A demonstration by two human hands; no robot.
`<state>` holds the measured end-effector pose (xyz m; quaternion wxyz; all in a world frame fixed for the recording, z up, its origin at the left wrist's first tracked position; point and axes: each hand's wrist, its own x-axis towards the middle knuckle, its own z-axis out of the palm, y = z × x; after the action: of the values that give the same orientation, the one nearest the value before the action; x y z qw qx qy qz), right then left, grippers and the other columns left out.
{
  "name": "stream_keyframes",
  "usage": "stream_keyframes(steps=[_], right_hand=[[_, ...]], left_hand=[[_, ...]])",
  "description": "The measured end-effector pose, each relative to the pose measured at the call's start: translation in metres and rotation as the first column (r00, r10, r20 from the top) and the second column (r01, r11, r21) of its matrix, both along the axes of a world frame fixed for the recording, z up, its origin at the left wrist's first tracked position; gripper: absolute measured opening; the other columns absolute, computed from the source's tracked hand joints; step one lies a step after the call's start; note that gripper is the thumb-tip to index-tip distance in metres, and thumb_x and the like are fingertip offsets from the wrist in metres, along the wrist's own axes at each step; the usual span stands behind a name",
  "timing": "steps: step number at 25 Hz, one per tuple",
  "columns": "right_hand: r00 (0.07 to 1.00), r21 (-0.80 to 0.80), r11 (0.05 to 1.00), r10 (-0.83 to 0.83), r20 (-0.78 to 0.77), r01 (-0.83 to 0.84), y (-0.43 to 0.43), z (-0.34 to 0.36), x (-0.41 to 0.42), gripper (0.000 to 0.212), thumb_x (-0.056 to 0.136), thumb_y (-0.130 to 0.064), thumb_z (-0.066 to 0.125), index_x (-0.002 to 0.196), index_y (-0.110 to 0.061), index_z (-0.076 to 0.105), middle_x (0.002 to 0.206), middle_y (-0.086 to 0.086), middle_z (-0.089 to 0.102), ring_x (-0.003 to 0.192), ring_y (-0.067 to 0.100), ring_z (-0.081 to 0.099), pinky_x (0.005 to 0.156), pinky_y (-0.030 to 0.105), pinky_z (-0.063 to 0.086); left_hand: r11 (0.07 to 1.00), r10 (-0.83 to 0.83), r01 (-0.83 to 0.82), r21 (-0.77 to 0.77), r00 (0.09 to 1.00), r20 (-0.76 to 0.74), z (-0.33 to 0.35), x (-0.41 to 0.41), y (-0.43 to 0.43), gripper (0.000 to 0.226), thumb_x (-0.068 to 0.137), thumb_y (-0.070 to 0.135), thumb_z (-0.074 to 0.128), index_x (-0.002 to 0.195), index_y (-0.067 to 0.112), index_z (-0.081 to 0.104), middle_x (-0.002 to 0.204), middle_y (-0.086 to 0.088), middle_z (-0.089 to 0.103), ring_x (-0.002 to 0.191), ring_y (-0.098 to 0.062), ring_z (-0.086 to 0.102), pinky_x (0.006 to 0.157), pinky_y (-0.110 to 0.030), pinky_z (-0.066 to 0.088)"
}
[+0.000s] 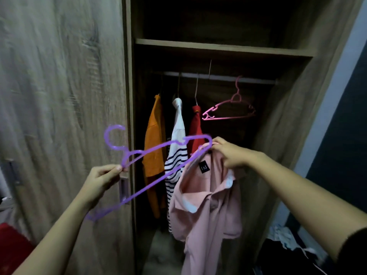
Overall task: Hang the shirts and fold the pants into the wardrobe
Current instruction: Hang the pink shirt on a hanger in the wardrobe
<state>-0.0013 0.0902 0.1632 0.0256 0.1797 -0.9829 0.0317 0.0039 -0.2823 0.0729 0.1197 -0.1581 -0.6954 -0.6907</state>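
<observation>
Reaching forward, the right hand (pixel 232 153) is pinching the neck of the pink shirt (pixel 206 205) right at one end of the purple hanger (pixel 158 146), and the left hand (pixel 101 179) is pinching that hanger just below its hook. The shirt is dangling in front of the open wardrobe (pixel 288 116), not yet threaded. Feeding the hanger end in through the neck, then seating each shoulder evenly, is looking like the tidy way. Inside, the rail (pixel 218 77) is carrying an orange shirt (pixel 155 143), a striped shirt (pixel 178 124), a red shirt (pixel 195 132) and a bare pink hanger (pixel 236 97).
</observation>
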Motion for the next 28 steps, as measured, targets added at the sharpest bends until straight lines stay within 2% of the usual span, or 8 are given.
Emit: stream_keyframes(steps=[5,11,16,18,21,25,26,28], right_hand=[[0.999,-0.091,0.995,-0.042,0.009,0.043,-0.016,0.020,0.006,0.062,0.072,0.012,0.045,0.130,-0.008,0.046,0.136,0.007,0.030,0.123,0.025,0.042,0.104,0.036,0.037],[0.998,-0.154,0.988,-0.027,-0.048,0.019,-0.074,0.029,0.003,0.062,0.075,0.008,0.041,0.133,-0.013,0.042,0.138,0.006,0.028,0.119,0.035,0.039,0.103,0.048,0.034],[0.957,-0.108,0.965,0.216,-0.192,-0.239,-0.085,0.054,0.009,0.055,0.081,-0.037,0.055,0.130,-0.015,0.043,0.132,0.007,0.039,0.117,0.023,0.046,0.099,0.038,0.038],[0.881,0.175,0.973,0.212,-0.423,-0.150,-0.068,0.064,0.009,0.064,0.082,-0.064,0.033,0.128,-0.022,0.046,0.124,0.000,0.055,0.109,0.021,0.055,0.088,0.040,0.042],[0.839,0.372,0.928,0.185,-0.512,0.022,-0.059,0.071,0.003,0.058,0.085,-0.063,0.025,0.102,-0.018,0.056,0.104,0.003,0.064,0.099,0.027,0.060,0.074,0.035,0.034],[0.842,0.201,0.977,0.161,-0.515,-0.064,-0.054,0.072,-0.005,0.026,0.094,-0.040,0.047,0.093,-0.014,0.053,0.097,0.006,0.064,0.098,0.026,0.059,0.072,0.031,0.023],[0.834,0.169,0.984,0.141,-0.533,-0.059,-0.049,0.073,-0.006,0.028,0.095,-0.040,0.046,0.094,-0.013,0.052,0.097,0.008,0.064,0.098,0.027,0.059,0.072,0.031,0.023],[0.802,0.106,0.993,0.112,-0.587,-0.061,-0.041,0.080,-0.007,0.036,0.093,-0.048,0.042,0.091,-0.012,0.051,0.094,0.011,0.064,0.095,0.029,0.060,0.071,0.032,0.026]], left_hand=[[0.984,-0.040,0.040,-0.172,0.999,0.000,-0.013,-0.002,0.012,0.021,0.085,0.031,0.064,0.071,0.024,0.077,0.060,0.008,0.061,0.061,-0.003,0.050,0.055,-0.013,0.039],[0.858,-0.038,-0.130,-0.497,0.948,-0.315,0.020,0.005,0.077,0.025,0.087,0.037,0.057,0.080,0.020,0.074,0.060,0.027,0.063,0.066,0.016,0.055,0.064,-0.007,0.037],[0.942,0.160,-0.245,-0.231,0.930,-0.332,0.021,0.002,0.101,0.026,0.084,0.036,0.049,0.067,0.024,0.065,0.061,0.016,0.062,0.061,0.012,0.051,0.059,-0.008,0.035],[0.970,0.145,-0.196,-0.141,0.939,-0.313,0.030,0.000,0.096,0.025,0.087,0.032,0.049,0.064,0.028,0.061,0.056,0.021,0.060,0.055,0.012,0.049,0.056,-0.009,0.035],[0.968,0.142,-0.204,-0.144,0.925,-0.354,0.041,0.001,0.098,0.025,0.089,0.031,0.049,0.069,0.026,0.063,0.061,0.020,0.063,0.060,0.006,0.052,0.060,-0.019,0.039],[0.583,0.557,-0.805,-0.108,0.493,-0.669,0.019,0.001,0.115,0.021,0.086,0.034,0.058,0.098,0.017,0.059,0.094,-0.009,0.060,0.087,-0.027,0.048,0.077,-0.039,0.035],[0.566,0.541,-0.820,-0.087,0.449,-0.711,0.001,0.004,0.122,0.023,0.085,0.035,0.058,0.095,0.016,0.052,0.088,-0.013,0.057,0.083,-0.028,0.046,0.074,-0.041,0.037],[0.631,0.446,-0.738,-0.240,0.598,-0.666,-0.036,0.012,0.139,0.032,0.080,0.043,0.057,0.088,0.016,0.042,0.080,-0.012,0.050,0.074,-0.030,0.047,0.064,-0.041,0.040]])
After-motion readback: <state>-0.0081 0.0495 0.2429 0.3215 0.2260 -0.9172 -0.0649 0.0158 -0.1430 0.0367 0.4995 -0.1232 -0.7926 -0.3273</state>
